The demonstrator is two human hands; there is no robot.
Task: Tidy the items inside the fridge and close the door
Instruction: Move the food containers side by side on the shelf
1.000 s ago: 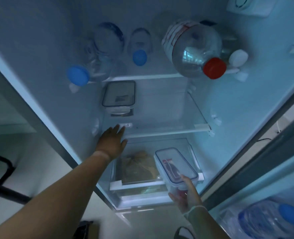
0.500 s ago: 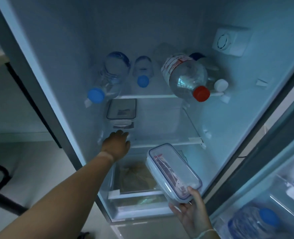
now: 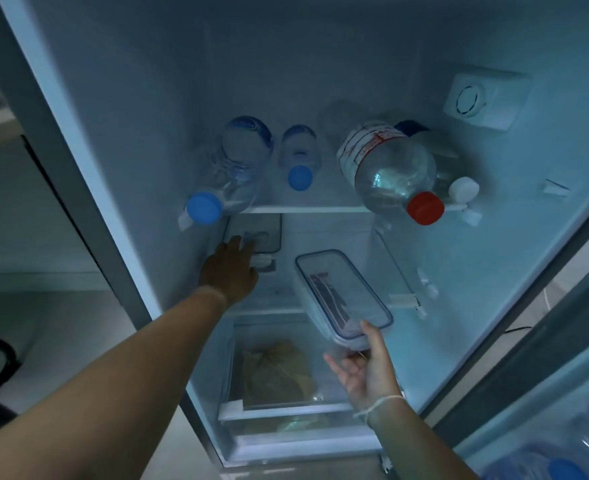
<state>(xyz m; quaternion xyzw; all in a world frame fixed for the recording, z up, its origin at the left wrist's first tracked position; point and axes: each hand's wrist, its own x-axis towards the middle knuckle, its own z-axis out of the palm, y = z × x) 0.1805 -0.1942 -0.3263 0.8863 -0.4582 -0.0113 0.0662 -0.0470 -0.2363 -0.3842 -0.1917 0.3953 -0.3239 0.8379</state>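
Observation:
The fridge stands open before me. My right hand (image 3: 365,368) grips the near end of a clear rectangular food box (image 3: 341,292) with a blue-edged lid and red contents, held tilted over the front of the middle shelf (image 3: 402,301). My left hand (image 3: 229,268) reaches onto that shelf and touches a second clear lidded box (image 3: 263,233) at its back left; whether it grips the box I cannot tell. On the top shelf (image 3: 307,209) lie two blue-capped bottles (image 3: 230,171) (image 3: 299,157) and a large red-capped bottle (image 3: 386,168).
A white-capped bottle (image 3: 462,190) lies behind the red-capped one. The bottom drawer (image 3: 279,410) holds a brownish bag (image 3: 275,372). The open door's shelf at lower right holds a blue-capped bottle (image 3: 563,469). A control dial (image 3: 469,100) sits on the right wall.
My right hand has lifted the food box from the drawer level up to the middle shelf. My left hand has moved from the shelf's front edge back to the other box.

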